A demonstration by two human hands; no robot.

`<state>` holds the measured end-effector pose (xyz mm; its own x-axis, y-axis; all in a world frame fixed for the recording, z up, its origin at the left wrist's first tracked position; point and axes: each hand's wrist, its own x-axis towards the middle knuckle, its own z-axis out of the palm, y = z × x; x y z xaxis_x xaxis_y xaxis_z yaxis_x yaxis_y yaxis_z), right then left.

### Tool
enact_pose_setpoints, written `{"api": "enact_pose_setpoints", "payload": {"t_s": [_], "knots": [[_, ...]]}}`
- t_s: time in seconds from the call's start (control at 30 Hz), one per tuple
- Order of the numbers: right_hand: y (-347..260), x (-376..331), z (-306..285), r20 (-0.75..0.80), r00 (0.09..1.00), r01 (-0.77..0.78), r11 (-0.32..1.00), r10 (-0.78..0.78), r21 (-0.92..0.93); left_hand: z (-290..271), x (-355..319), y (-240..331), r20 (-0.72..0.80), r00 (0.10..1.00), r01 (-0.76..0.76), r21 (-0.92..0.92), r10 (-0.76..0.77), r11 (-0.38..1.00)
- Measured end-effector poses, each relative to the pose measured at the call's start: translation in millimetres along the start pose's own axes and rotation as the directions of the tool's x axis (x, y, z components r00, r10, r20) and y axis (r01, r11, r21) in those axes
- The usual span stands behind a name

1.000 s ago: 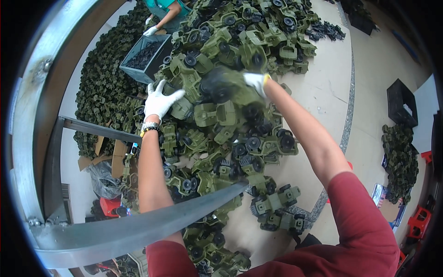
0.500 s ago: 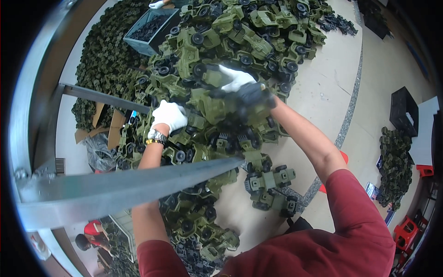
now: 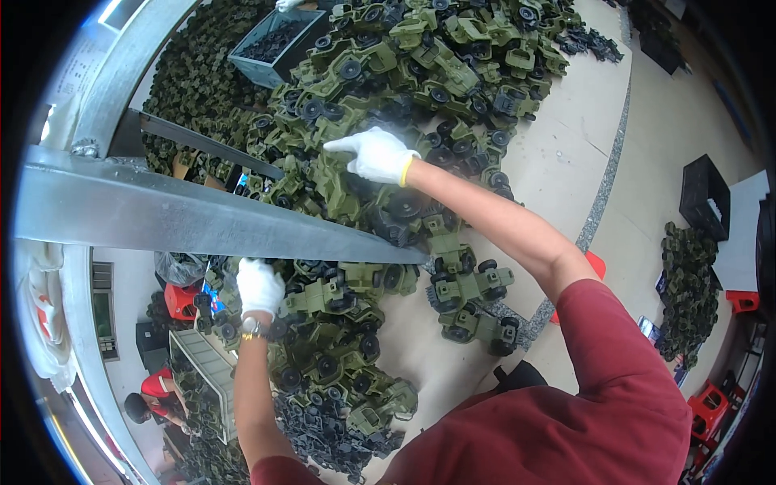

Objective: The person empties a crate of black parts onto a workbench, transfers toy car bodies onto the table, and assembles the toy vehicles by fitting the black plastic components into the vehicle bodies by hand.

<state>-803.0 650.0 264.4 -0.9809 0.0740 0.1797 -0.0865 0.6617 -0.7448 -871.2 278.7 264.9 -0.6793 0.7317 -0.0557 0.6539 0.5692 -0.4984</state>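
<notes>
Drew the left hand back from above the metal bar to just below it in the view, beside green toy trucks. Shifted the right hand leftward over the pile since a second ago, now with the index finger stretched out to the left. Tipped the bar's slant downward to the right, and brought a co-worker in red into sight at lower left.
</notes>
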Motion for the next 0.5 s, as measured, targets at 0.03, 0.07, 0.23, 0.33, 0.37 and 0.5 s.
{"api": "enact_pose_setpoints", "payload": {"t_s": [0.03,0.07,0.23,0.33,0.37,0.5], "knots": [[-1,2,0,-0.006,0.999,0.051,0.998,-0.052,-0.038,5,-15,-6,-0.028,0.996,0.083,-0.051,-0.084,0.995],[1,6,2,-0.008,0.994,0.104,0.992,-0.105,-0.073,10,-28,-10,-0.049,0.984,0.165,-0.103,-0.171,0.981],[-21,1,-35,0.35,0.934,-0.058,0.933,-0.075,0.354,24,-60,-42,0.485,0.874,0.11,-0.259,0.03,0.96],[12,-10,-59,0.383,0.923,-0.231,0.832,0.025,0.504,-46,9,3,0.686,0.727,0.163,-0.143,-0.021,0.976],[27,-8,-58,0.304,0.952,-0.147,0.805,-0.044,0.575,-40,20,1,0.438,0.894,0.023,-0.268,0.1,0.963],[75,-12,-71,-0.035,0.994,-0.029,0.555,0.105,0.831,-50,137,12,0.364,0.93,0.294,-0.642,-0.056,0.708]]}}
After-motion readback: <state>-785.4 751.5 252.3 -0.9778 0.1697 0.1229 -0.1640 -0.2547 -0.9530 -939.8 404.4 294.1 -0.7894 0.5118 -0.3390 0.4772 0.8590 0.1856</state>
